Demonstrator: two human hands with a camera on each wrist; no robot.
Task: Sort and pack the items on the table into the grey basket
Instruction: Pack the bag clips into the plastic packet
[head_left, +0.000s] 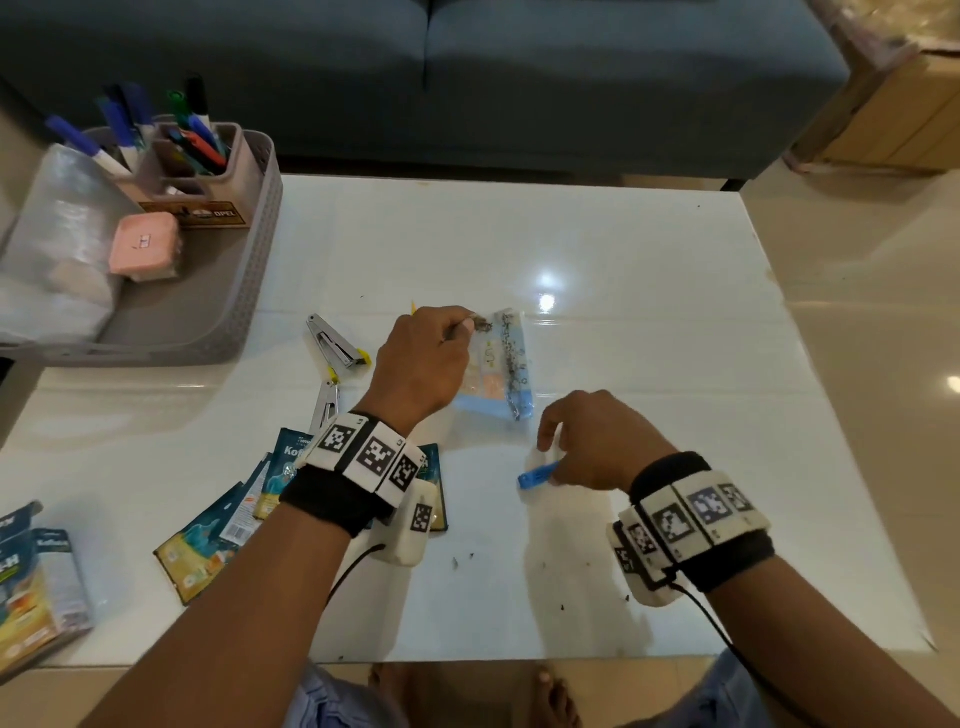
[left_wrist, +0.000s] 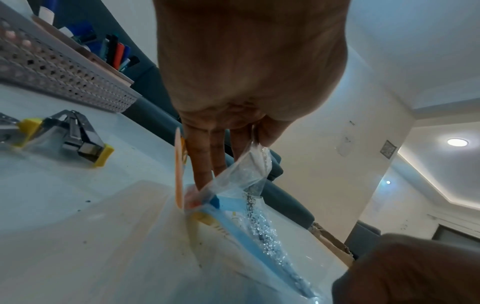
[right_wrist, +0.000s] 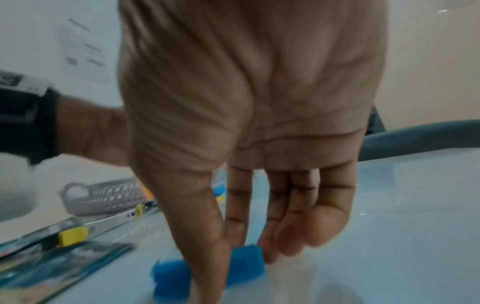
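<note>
A clear plastic bag (head_left: 501, 364) with a blue strip and small items inside lies at the middle of the white table (head_left: 649, 312). My left hand (head_left: 467, 326) pinches its far top corner; in the left wrist view the film (left_wrist: 244, 170) rises between thumb and fingers (left_wrist: 205, 164). Nearer to me, my right hand (head_left: 550, 465) pinches a small blue plastic piece (head_left: 537, 475) that rests on the table. In the right wrist view, thumb and fingers (right_wrist: 215, 246) straddle that blue piece (right_wrist: 246, 261). The grey basket (head_left: 244, 312) stands at the far left.
The basket holds a pen holder (head_left: 192, 171), a pink box (head_left: 143, 244) and a clear wrapped pack. Two metal staplers (head_left: 335, 340) lie left of my left hand. Several sachets (head_left: 223, 519) are spread under my left wrist, with boxes (head_left: 36, 587) at the near left edge. A sofa stands behind.
</note>
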